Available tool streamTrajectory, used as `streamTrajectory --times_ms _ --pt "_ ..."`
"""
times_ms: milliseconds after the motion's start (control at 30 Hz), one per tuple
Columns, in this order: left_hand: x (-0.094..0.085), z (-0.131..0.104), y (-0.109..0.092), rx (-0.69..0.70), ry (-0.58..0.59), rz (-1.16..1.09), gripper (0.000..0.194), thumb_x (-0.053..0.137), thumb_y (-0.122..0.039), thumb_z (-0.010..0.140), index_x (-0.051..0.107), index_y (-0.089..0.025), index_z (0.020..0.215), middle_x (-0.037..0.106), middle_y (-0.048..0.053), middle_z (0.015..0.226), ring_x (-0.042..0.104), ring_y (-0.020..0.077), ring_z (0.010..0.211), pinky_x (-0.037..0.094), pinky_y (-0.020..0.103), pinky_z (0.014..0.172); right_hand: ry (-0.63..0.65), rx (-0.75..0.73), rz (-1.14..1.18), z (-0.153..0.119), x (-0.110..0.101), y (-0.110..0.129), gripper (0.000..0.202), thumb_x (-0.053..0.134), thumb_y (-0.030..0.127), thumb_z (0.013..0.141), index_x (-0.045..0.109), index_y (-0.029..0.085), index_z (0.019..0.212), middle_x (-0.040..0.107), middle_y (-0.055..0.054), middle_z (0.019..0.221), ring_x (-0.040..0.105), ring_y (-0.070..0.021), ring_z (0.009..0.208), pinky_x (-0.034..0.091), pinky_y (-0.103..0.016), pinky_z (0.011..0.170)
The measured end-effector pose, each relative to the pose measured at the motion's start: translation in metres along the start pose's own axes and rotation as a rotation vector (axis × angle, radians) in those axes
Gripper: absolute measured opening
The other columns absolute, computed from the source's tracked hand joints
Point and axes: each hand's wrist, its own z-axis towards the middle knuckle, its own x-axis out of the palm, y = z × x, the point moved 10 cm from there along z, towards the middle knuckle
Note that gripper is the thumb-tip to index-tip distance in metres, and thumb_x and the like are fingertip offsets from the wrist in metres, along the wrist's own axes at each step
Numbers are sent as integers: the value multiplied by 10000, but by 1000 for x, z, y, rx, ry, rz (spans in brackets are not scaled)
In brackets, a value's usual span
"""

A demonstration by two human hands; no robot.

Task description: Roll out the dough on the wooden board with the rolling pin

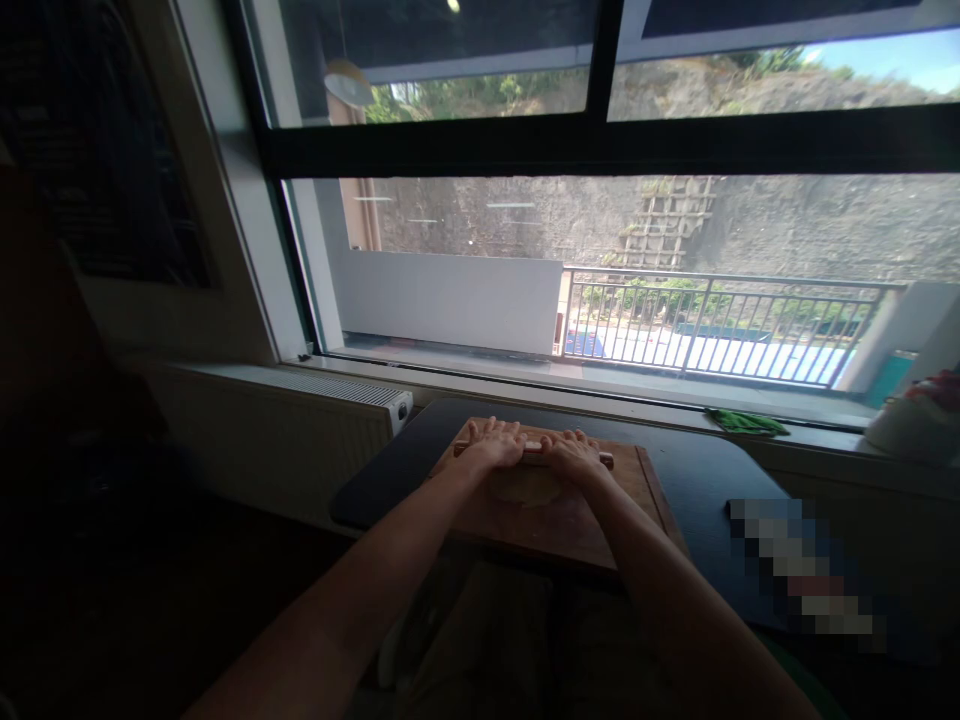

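Dough [525,487] lies flat on the wooden board [559,532], centre of frame, atop the dark worktop [701,480]; looks mid-roll. Left hand [491,443] and right hand [573,452] rest over the rolling pin [533,448] near its upper edge, fingers extended, not wrapped round. Any further stroke calls for even pressure, I'd say
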Motion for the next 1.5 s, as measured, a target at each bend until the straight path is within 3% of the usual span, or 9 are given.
streamTrajectory --times_ms 233,367,533,933,1100,1267,1500 --pt "13 50 11 -49 61 2 644 149 -513 874 242 -230 1444 237 65 1499 97 315 1384 36 612 1055 82 53 -9 39 7 -7 474 214 425 919 537 231 1208 453 -125 1333 340 -310 1237 267 -533 931" --pt "14 61 14 -44 65 6 651 151 -527 869 264 -227 1436 281 79 1481 145 320 1375 76 615 1051 105 54 -4 48 9 -9 462 238 420 911 528 229 1215 456 -124 1328 354 -304 1228 285 -516 925" --pt "13 49 11 -26 43 15 638 172 -530 868 268 -249 1433 282 59 1483 149 315 1375 77 604 1055 72 30 -11 39 9 -8 467 220 428 914 525 236 1211 438 -120 1343 323 -306 1247 254 -521 946" --pt "2 -23 -2 39 -33 -6 586 117 -472 910 227 -257 1444 174 41 1519 87 264 1393 29 579 1073 -81 -17 -17 -32 0 2 530 97 445 941 487 251 1243 423 -99 1366 286 -267 1290 224 -479 992" --pt "6 -41 -4 41 -20 -28 601 120 -481 910 195 -235 1453 141 62 1524 62 247 1397 0 561 1079 -98 -27 -26 -42 0 4 504 128 436 942 450 252 1282 395 -95 1391 255 -259 1308 188 -487 1014" --pt "2 -31 -3 22 -17 -38 613 119 -500 903 179 -242 1456 135 59 1525 56 248 1398 -5 563 1077 -60 -18 -24 -25 -2 3 523 124 455 939 527 252 1203 459 -93 1336 331 -262 1257 239 -480 985" --pt "5 15 5 -27 23 -29 648 102 -530 889 247 -222 1440 210 66 1507 84 307 1387 16 603 1057 13 14 -23 11 0 -2 468 193 416 928 533 254 1205 480 -114 1304 351 -296 1234 274 -516 938"
